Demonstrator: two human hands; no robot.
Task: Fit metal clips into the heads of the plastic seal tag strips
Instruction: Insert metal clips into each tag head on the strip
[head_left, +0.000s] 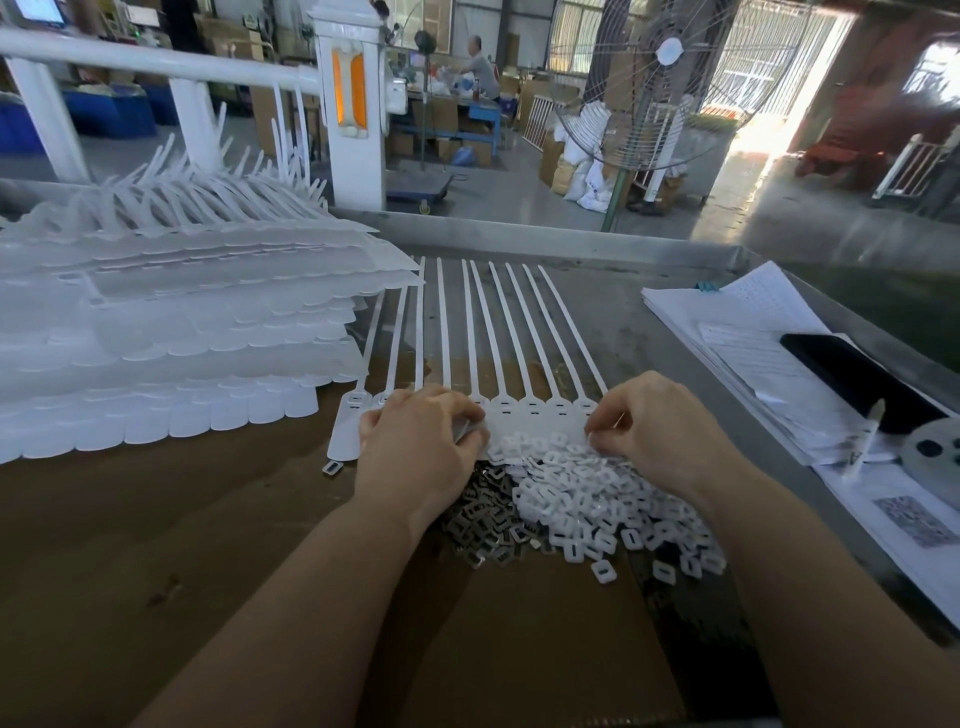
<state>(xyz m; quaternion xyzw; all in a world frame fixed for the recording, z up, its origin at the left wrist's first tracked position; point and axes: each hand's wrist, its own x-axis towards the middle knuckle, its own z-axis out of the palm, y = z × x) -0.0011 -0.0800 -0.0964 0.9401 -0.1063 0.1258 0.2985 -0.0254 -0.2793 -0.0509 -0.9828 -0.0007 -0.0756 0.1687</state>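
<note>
Mostly white seal tag strips, joined heads (slotted), long parallel tails

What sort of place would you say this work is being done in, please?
Most likely a small factory or assembly workshop: stacks of white seal tag strips sit on the bench, loose metal clips are heaped by the hands, and a big floor fan and cardboard boxes stand behind.

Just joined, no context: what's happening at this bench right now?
A person is assembling seal tags by hand. A joined row of white plastic seal tag strips lies flat on the brown cardboard-covered bench. The left hand rests curled on the row's heads; the right hand pinches at the heads on the right. Below sit a pile of grey metal clips and a pile of small white plastic caps. More strips are stacked at left.
</note>
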